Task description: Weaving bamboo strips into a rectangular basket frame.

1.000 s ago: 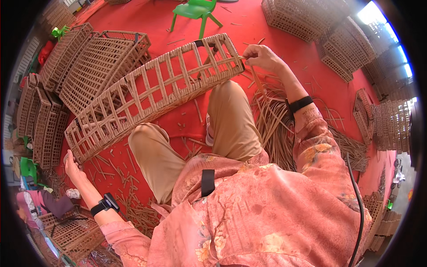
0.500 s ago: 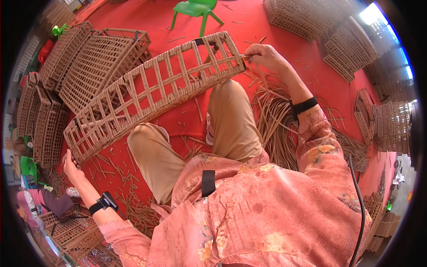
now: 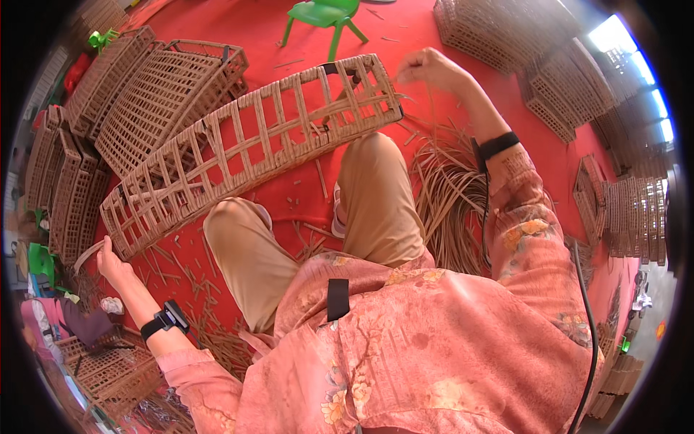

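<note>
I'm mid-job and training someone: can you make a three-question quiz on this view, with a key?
1. Which is nearest the lower-left end of the long woven frame above the knees? (a) left hand (b) right hand (c) neither hand
2. True or false: the plastic chair at the picture's top edge is blue.
3. Fill in the colour: the loose bundle of strips lies on a ____ floor.

Key: 1. (a). 2. False, the plastic chair is green. 3. Red.

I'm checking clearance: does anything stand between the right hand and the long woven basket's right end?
Nothing bulky is visible between the right hand and the woven basket: red floor shows in the gap. A thin strand lies just below.
</note>
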A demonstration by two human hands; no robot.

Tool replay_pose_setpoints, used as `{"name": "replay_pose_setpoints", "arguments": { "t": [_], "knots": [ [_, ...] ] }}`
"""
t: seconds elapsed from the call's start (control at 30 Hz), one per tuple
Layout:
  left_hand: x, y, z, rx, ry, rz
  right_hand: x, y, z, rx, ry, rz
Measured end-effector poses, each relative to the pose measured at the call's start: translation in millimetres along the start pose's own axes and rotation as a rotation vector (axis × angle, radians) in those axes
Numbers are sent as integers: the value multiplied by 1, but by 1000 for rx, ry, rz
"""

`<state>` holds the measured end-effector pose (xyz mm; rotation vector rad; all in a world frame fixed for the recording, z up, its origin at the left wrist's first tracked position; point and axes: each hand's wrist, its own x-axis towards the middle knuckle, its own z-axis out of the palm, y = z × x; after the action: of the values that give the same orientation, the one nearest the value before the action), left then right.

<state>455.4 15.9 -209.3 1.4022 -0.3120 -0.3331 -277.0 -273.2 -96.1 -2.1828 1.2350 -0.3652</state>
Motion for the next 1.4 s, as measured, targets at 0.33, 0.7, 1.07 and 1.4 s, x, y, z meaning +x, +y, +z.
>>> {"name": "replay_pose_setpoints", "arguments": {
  "t": [0.33,0.7,1.07,1.4],
  "knots": [
    [-11,-3,-1,-21,50,-57,43,-27,45,-349,788,-81],
    [-5,-18,-12,-107,167,-1,-18,-142,153,-343,425,-564],
    [-37,-3,14,-192,129,-5,-17,-220,203,-287,369,-644],
    [-49,5,21,-175,128,-61,17,-233,232,-410,473,-544]
  ]
}}
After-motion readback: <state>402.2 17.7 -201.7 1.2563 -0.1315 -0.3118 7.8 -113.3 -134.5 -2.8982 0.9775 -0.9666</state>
